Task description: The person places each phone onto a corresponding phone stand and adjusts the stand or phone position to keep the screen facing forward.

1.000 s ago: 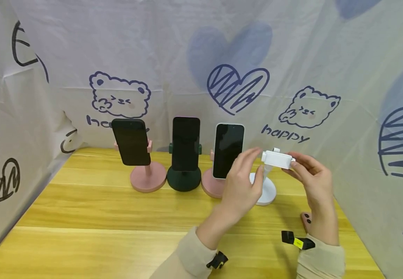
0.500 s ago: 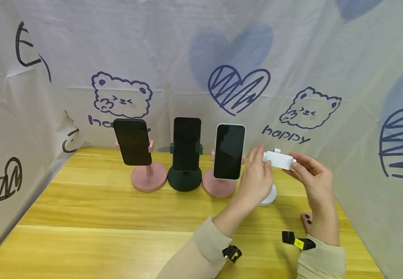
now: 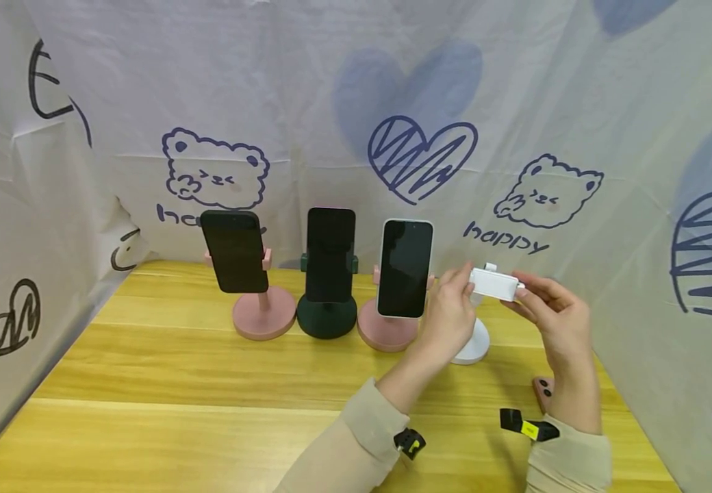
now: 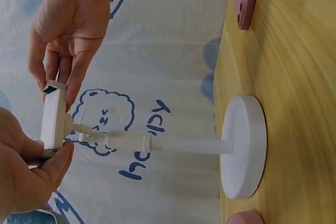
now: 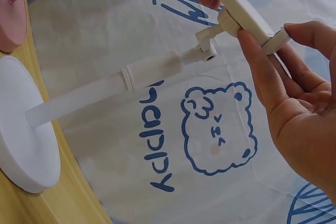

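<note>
A white phone stand stands on the table at the right, its round base [image 4: 243, 145] flat on the wood and its post [image 5: 89, 98] rising to a clamp head [image 3: 494, 284]. My left hand [image 3: 451, 315] pinches the left end of that head between thumb and fingers. At the opposite end, my right hand [image 3: 559, 322] has thumb and fingers around the side jaw. No phone sits in this clamp. Both wrist views show the head joined to the post by a small hinge [image 5: 207, 45].
Left of the white stand, a pink stand [image 3: 387, 332], a dark green stand [image 3: 326, 318] and another pink stand [image 3: 262, 313] each hold a phone. A pink phone [image 3: 542, 390] lies by my right wrist. A printed cloth [image 3: 307, 103] hangs behind the table [image 3: 177, 411].
My left hand has moved right from beside the clamp head and now grips its left end. The right hand keeps its grip, nearly still.
</note>
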Motion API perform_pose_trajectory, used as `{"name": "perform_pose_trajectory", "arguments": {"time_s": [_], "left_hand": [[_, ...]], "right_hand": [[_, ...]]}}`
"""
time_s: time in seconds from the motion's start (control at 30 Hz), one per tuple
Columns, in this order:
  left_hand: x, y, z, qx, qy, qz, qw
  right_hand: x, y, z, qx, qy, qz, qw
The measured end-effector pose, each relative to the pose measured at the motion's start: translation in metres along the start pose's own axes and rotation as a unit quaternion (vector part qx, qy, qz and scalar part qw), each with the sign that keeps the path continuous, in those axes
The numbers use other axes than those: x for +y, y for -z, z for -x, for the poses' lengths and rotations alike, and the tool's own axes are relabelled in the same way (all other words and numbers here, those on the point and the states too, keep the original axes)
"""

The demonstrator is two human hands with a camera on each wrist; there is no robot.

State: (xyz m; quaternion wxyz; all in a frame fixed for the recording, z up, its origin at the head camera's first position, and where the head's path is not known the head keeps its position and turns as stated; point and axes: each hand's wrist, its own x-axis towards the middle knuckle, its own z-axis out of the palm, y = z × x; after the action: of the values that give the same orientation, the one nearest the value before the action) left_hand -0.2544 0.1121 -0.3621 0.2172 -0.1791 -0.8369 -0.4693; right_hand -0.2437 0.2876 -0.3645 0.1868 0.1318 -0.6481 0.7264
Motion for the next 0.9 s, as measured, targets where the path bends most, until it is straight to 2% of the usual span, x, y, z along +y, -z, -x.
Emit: {"name": "perform_pose_trajectory", "arguments": {"time_s": [0.2,0.57,0.9], "left_hand": [[-0.001,0.001,0.000,-0.006,0.003,-0.005,1.0000],[-0.001,0.001,-0.001,-0.008,-0.012,0.001,0.9999],[-0.004,0.002,0.002,0.003,-0.026,0.013,0.9996]], "right_hand": [[0.001,0.003,0.001,-0.006,0.003,-0.010,0.9999],[0.004,0.010,0.000,-0.022,0.005,-0.031,0.9993],[0.006,0.012,0.000,-0.029,0.012,-0.028,0.9991]]}}
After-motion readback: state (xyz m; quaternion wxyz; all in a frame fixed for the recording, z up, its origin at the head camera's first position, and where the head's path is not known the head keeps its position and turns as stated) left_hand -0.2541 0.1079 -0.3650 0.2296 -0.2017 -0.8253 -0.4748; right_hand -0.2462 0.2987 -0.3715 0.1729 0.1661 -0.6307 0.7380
